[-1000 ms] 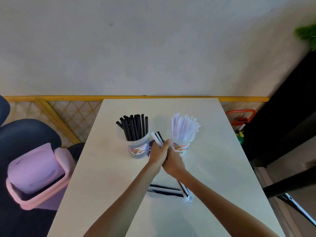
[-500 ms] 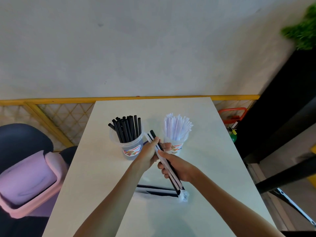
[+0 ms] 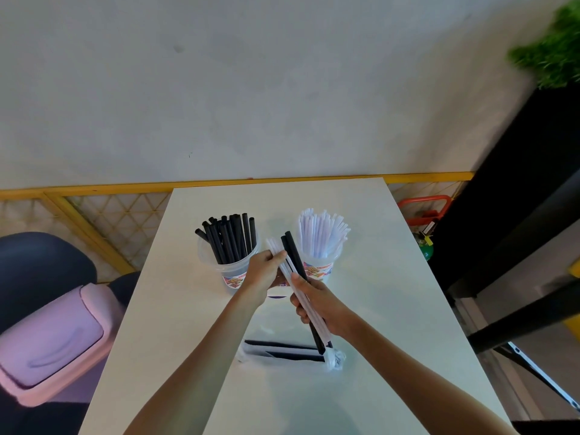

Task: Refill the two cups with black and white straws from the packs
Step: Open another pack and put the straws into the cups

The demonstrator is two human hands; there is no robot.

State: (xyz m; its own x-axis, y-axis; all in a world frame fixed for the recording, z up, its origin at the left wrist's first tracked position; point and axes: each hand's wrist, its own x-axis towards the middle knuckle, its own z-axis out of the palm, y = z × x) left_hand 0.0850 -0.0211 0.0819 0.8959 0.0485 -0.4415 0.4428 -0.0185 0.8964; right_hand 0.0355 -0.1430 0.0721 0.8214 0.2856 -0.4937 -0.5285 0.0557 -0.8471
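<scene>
Two clear plastic cups stand mid-table: the left cup (image 3: 211, 258) is full of black straws (image 3: 230, 238), the right cup (image 3: 326, 267) full of white straws (image 3: 320, 232). My right hand (image 3: 317, 304) grips a mixed bundle of black and white straws (image 3: 293, 259) slanting up between the cups. My left hand (image 3: 262, 271) pinches the white straws near the bundle's upper end. A clear straw pack (image 3: 288, 353) with a few black straws lies flat on the table below my hands.
The white table (image 3: 392, 309) ends at a grey wall with a yellow-framed rail (image 3: 94, 189). A pink swing-lid bin (image 3: 47, 343) and a dark chair (image 3: 37, 265) stand at the left. Black furniture (image 3: 518, 215) and a red-handled cart (image 3: 423, 205) are at the right.
My hands, first clasped together around the bundle, have separated. The right hand slid down the straws, and the left fingers now pinch the white ones at the top.
</scene>
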